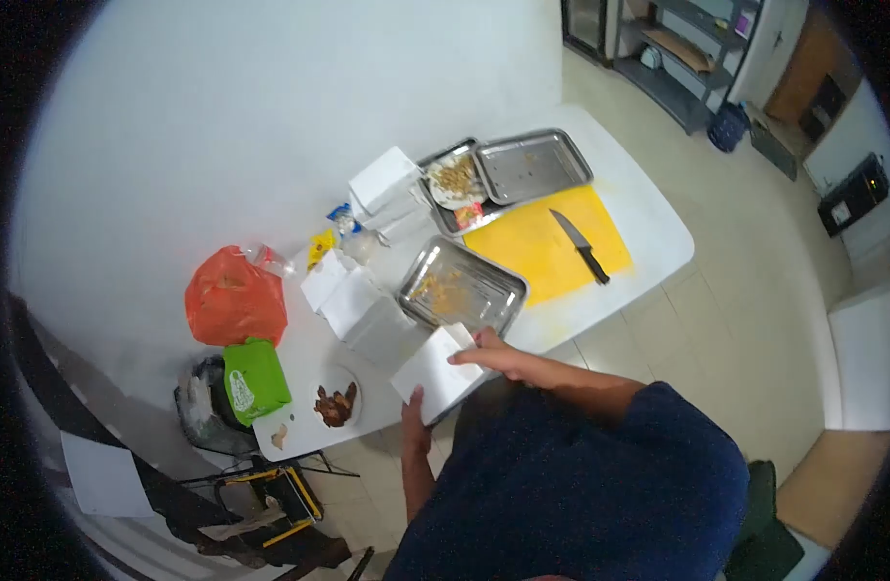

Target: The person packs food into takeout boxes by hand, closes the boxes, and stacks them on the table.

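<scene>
1. Box (433,368), white, at the lower centre of the frame, over the near edge of the white table (648,203), between both hands; cannot tell whether resting on the tabletop or raised above it.
2. Right hand (493,355), at the right edge of the box: thumb laid over the upper face, other fingers bent round the far corner, cardboard pinched between.
3. Left hand (416,418), at the lower left edge of the box: one fingertip against the cardboard, the rest partly hidden; cannot tell whether spread or pressed together.
4. Metal tray (484,312), at the centre of the frame, just above the box, with yellowish food scraps inside.
5. White cartons (346,305), left of centre, in a slanting row beside the metal tray.
6. Upper tray (552,174), at the upper right of centre, overlapping a lower tray (443,219); in the latter, a white plate (441,197) with shredded food and a red packet (469,215).
7. Yellow sheet (518,261), right of centre, under a knife (579,243), blade toward the upper left, black handle toward the lower right.
8. Small plate (338,376) with dark brown food, at the lower left of centre, near the table's left end.
9. Red bag (234,300) above a green bag (256,382), at the left of the frame; clear bottle (269,259) just beside the red one.
</scene>
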`<state>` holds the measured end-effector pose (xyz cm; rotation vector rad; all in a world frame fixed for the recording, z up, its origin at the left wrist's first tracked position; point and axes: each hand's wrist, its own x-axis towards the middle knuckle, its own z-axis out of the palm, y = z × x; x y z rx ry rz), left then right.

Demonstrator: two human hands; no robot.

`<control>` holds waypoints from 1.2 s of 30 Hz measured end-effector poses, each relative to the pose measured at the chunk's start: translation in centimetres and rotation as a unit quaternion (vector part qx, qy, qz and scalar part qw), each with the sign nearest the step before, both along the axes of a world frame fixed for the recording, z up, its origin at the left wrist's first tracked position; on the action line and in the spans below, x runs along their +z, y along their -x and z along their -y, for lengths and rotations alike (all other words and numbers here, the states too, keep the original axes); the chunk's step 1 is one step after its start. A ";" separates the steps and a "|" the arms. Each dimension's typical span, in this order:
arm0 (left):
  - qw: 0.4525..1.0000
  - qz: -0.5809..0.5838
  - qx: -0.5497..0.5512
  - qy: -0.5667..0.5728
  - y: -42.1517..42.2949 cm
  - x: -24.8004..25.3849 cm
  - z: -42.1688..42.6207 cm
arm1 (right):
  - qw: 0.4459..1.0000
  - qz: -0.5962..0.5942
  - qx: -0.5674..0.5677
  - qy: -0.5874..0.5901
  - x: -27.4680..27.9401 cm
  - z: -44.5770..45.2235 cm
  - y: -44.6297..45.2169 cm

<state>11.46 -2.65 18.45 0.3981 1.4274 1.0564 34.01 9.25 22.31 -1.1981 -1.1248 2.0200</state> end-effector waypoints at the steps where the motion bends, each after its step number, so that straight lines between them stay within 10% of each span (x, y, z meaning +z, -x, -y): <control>1: 0.999 0.017 -0.027 0.005 0.2 0.7 -0.3 | 1.000 0.027 -0.008 -0.015 -2.7 -0.2 0.3; 36: 0.986 0.000 0.165 -0.033 2.4 -0.1 3.0 | 0.995 0.015 0.078 0.062 -6.2 1.1 5.7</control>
